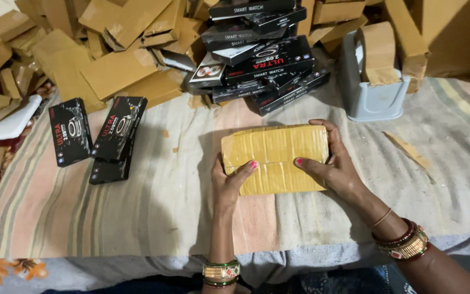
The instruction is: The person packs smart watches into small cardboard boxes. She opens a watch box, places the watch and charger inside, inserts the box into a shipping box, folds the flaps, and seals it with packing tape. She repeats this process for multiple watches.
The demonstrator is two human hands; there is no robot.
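A flat rectangular package wrapped in shiny brown tape (pixel 274 158) lies on the striped cloth (pixel 137 207) in front of me. My left hand (pixel 228 179) grips its near left edge, thumb pressed on top. My right hand (pixel 333 163) wraps around its right end, thumb on the top face and fingers curled over the far corner. Both wrists wear bangles.
A heap of black product boxes (pixel 262 60) stands behind the package. Two more black boxes (pixel 96 133) lie at left. Plain brown cartons (pixel 121 60) pile up at the back left. A grey tape dispenser with a brown tape roll (pixel 373 71) sits at the back right.
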